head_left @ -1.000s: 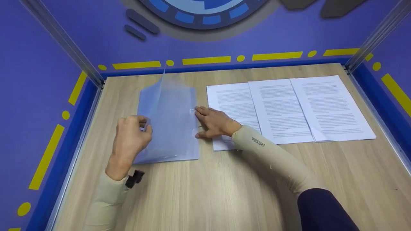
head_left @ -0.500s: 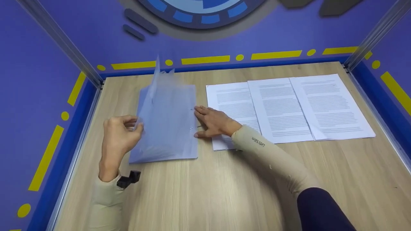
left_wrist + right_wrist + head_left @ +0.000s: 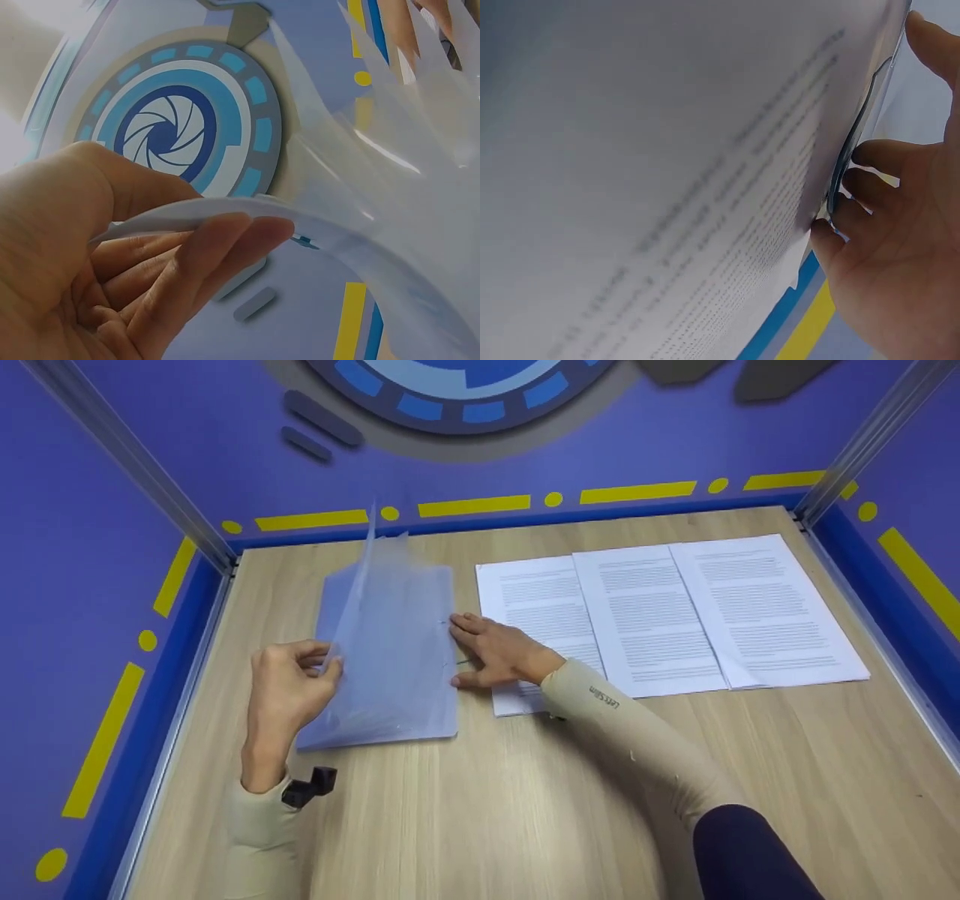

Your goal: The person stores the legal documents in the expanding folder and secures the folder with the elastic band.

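left hand: pinches clear sheet (raised)
right hand: fingers extended, at edge of folder
papers: overlapping, beside folder

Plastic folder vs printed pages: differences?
Look: the plastic folder is translucent and bluish; the printed pages are white with lines of text.
Pose: the plastic folder has leaves raised, pinched by the left hand; the printed pages lie overlapping in a row.
Shared: both are on the table.
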Demonstrator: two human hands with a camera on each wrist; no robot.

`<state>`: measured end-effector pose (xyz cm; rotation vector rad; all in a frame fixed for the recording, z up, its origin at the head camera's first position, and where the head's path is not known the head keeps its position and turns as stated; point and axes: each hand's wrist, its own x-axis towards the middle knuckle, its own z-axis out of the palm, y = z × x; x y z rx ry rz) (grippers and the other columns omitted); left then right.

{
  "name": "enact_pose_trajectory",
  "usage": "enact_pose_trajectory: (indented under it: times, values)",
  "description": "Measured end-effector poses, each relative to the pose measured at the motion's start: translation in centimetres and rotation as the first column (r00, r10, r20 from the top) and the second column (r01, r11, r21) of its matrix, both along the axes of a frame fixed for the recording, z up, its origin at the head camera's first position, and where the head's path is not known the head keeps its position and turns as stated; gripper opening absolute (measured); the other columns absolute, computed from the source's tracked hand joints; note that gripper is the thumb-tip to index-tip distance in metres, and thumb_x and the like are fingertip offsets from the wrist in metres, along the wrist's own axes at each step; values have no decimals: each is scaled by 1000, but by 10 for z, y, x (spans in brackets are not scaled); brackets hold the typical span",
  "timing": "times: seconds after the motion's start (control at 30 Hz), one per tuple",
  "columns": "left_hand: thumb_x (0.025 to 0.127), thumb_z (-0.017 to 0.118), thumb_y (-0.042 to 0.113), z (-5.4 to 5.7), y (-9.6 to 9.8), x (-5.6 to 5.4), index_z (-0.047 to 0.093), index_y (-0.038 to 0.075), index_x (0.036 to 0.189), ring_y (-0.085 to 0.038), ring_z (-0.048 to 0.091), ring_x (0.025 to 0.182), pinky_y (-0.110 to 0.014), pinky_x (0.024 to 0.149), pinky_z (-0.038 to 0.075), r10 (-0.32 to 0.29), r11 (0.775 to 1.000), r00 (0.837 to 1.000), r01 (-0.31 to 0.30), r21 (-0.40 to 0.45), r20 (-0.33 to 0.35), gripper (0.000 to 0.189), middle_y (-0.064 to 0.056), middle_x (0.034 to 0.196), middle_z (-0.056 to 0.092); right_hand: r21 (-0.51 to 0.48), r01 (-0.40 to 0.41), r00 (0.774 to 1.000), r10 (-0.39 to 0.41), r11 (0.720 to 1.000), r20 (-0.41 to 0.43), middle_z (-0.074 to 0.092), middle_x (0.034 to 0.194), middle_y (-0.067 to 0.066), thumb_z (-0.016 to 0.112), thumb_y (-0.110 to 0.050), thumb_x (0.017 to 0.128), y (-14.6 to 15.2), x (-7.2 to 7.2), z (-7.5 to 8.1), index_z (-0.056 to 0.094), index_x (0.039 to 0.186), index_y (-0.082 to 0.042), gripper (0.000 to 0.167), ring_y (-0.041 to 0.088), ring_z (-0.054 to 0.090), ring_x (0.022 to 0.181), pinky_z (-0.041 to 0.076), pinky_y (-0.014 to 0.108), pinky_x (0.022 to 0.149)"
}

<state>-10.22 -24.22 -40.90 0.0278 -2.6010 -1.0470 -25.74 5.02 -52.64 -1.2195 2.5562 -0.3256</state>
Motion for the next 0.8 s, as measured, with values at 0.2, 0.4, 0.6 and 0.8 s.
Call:
enact_pose_trajectory:
  times: [0.2,0.4,0.6,0.8]
  values:
    - [91,77,1,-4,3,-1,80,-10,108,-42,79,86,-56,78,65,-14,1000,1000,14,7,-6,21,-28,98,79,-14,-13,1000,13,1000,-8,18,179,13,61,-69,97,3,1,4,25,169,-4,104,34,17,166,23,46,134]
    - [91,77,1,-7,6,-3,80,-10,108,-41,79,85,-56,77,65,-31,999,999,31,13,-9,20,-28,98,79,-26,-35,997,33,999,-74,20,178,16,61,-69,97,14,0,12,27,169,-3,103,36,19,165,20,48,135]
    - [91,77,2,-9,6,-4,80,-10,109,-40,80,86,-54,77,66,-29,999,1000,29,22,7,21,-27,99,80,-39,5,993,-9,999,-115,21,178,12,59,-70,98,35,-1,26,33,168,-7,98,35,19,166,22,50,134]
    - [91,78,3,-9,6,-2,81,-8,109,-38,80,86,-28,74,65,-3,999,1000,2,39,31,21,-25,99,80,-56,49,987,-57,997,-149,27,177,13,58,-68,99,63,0,41,33,168,-7,96,36,23,164,26,52,133]
